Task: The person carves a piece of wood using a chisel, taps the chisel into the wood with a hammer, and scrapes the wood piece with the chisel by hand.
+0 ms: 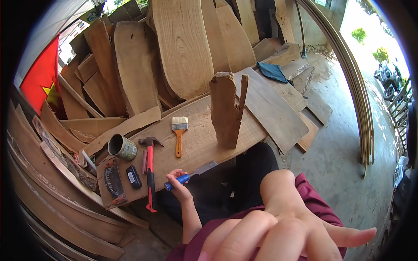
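My left hand is closed around the blue handle of a chisel, whose flat metal blade points up and to the right, ending just at the near edge of the wide plank that serves as my bench. The chisel hangs in front of that edge, above my dark trousers, not resting on the wood.

My right hand is very close to the camera at the bottom of the view, blurred, fingers spread and holding nothing; it touches no tool.

On the plank, an upright block of rough wood stands near the far right end, split at the top, with a thin splinter leaning off its right side. To its left a paintbrush with an orange handle lies flat, bristles toward the far edge. Farther left a claw hammer with a red handle lies with its head near the middle and its handle running out over the near edge. Just beside the hammer is a small black case, and at the plank's left end lies a dark hand tool with orange trim; I cannot tell what it is. A metal tin lies on its side near the far left corner.

Behind the plank, many wooden slabs lean stacked together. A blue cloth lies on boards at the far right, and a red flag hangs on the left.
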The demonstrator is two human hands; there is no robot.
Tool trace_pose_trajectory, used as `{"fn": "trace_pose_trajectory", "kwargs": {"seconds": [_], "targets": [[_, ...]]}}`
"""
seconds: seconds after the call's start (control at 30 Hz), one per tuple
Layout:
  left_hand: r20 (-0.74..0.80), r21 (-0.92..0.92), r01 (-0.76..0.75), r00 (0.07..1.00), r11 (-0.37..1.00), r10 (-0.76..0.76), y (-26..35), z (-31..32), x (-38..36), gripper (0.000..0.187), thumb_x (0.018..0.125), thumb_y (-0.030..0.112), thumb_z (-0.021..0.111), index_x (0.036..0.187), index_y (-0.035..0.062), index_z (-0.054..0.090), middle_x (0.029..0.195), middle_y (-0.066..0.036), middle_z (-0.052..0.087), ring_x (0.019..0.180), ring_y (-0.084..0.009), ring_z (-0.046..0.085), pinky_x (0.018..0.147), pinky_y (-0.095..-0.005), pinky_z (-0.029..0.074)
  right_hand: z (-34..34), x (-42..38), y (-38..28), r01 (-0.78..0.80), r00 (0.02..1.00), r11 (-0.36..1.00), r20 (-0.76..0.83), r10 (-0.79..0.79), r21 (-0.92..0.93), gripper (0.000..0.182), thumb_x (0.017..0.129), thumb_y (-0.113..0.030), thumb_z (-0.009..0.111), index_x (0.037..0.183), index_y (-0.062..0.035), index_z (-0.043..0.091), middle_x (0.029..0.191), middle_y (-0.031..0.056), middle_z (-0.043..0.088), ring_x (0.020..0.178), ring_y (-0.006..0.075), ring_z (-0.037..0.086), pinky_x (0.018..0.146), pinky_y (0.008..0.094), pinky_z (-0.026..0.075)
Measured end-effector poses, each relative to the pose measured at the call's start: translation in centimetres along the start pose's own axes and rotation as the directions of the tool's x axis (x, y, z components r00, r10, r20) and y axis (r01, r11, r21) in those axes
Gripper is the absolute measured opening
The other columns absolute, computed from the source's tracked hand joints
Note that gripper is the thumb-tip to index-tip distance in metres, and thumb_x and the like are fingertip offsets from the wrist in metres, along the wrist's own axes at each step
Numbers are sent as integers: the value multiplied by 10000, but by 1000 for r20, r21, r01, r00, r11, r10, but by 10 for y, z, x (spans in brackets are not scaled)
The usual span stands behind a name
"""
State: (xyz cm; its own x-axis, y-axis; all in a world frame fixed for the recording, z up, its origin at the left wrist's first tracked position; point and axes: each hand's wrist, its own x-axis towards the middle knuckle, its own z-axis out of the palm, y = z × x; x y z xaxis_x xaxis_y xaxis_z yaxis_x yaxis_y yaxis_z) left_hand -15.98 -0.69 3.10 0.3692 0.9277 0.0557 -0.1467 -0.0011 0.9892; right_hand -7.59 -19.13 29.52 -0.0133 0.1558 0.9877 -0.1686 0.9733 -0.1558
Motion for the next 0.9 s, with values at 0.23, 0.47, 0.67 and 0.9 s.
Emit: {"fn": "trace_pose_trajectory", "kwargs": {"seconds": [0.23,0.47,0.67,0.9], "targets": [[-28,26,-9,1000,1000,9,22,11,-7,468,963,449,411,947,-1,537,719,-109,580,560,-137,549,491,-226,443,-34,-28,6,-88,967,735,-234,-98,-672,993,747,-813,343,1235,35,510,1273,270,390,1125,372,451,962,438,365],[20,1,56,998,998,-56,7,-2,-8,422,951,434,440,957,29,560,794,-87,584,686,-151,600,520,-238,483,-135,-174,15,-793,609,8,-792,42,-609,767,635,-377,826,1233,-19,504,1232,133,510,1167,256,479,961,396,383],[12,37,47,999,998,-47,17,4,-12,347,969,346,444,1005,12,530,777,-89,582,677,-139,570,584,-245,475,-148,-213,58,-779,608,337,-768,201,-528,605,671,-285,828,1135,-14,550,992,85,638,939,154,600,824,315,464],[-126,-92,-422,903,902,410,21,47,1,212,948,281,508,861,88,499,729,-13,509,668,-103,497,659,-260,409,-156,-219,79,-735,651,273,-759,27,-621,451,708,-220,799,1011,2,550,846,108,665,793,163,637,691,287,486]]}}
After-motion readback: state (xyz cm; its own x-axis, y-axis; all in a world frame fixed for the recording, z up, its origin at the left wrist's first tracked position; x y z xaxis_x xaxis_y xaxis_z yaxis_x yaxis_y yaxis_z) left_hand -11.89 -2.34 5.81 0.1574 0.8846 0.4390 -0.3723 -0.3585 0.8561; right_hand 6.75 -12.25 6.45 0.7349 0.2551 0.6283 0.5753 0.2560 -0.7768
